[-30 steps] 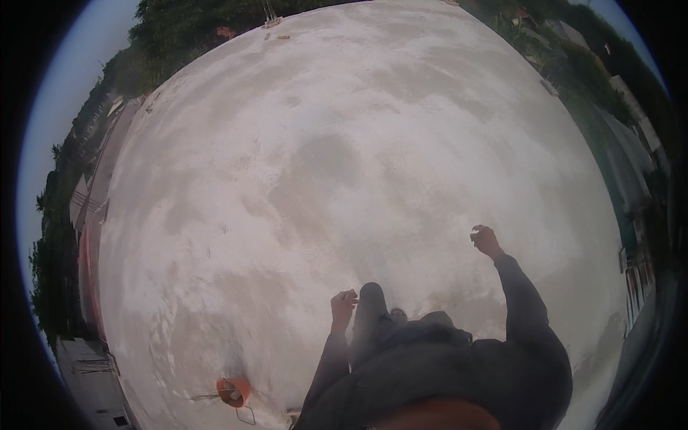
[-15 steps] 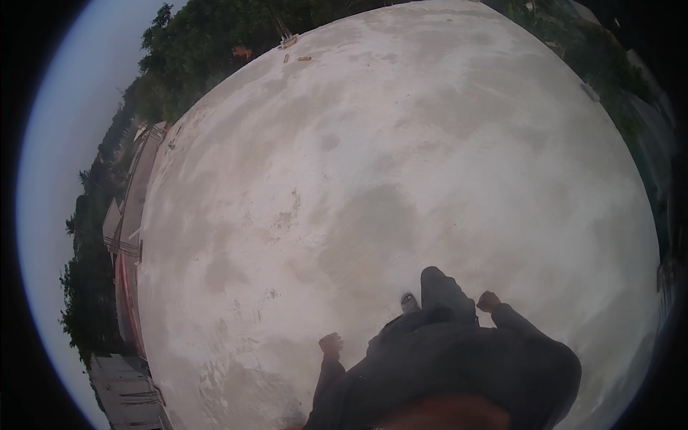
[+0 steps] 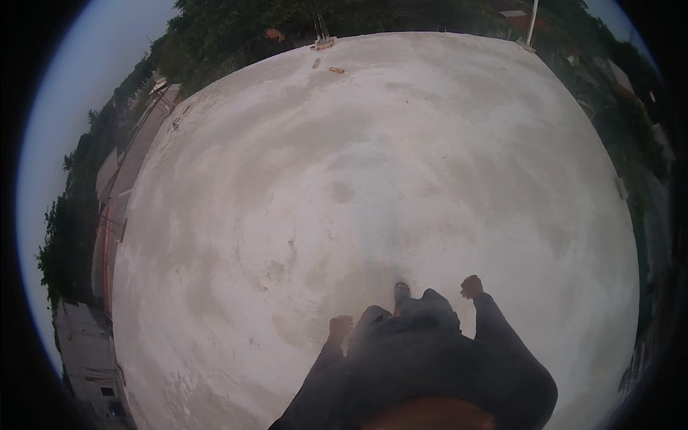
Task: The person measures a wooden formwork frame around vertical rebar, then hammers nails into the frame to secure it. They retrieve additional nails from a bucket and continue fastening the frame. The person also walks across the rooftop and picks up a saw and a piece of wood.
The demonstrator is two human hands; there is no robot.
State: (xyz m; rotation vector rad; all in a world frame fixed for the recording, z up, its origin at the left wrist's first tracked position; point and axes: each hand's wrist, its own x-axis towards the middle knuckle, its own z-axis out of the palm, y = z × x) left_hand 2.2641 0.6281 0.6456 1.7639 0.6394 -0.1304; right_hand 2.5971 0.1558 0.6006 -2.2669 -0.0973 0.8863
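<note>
My left hand (image 3: 341, 327) hangs beside my left thigh, with its fingers curled in. Out ahead of my right hip is my right hand (image 3: 471, 287), also curled into a loose fist. Nothing shows in either hand, and neither touches anything around it. Dark sleeves cover both forearms. Between the hands, a shoe (image 3: 402, 290) pokes out past my dark trousers (image 3: 430, 308) onto the pale concrete slab (image 3: 344, 165).
Loose bricks (image 3: 336, 70) lie near the slab's far edge, by the base of a post (image 3: 323, 41). A thin white pole (image 3: 532, 25) rises at the far right corner. Trees (image 3: 236, 43) and lower roofs border the slab; a grey building (image 3: 86, 351) stands at left.
The view has shifted, so the far edge and white pole now show. My right hand has swung forward, and my left hand sits closer to my body. The legs have shifted in a step.
</note>
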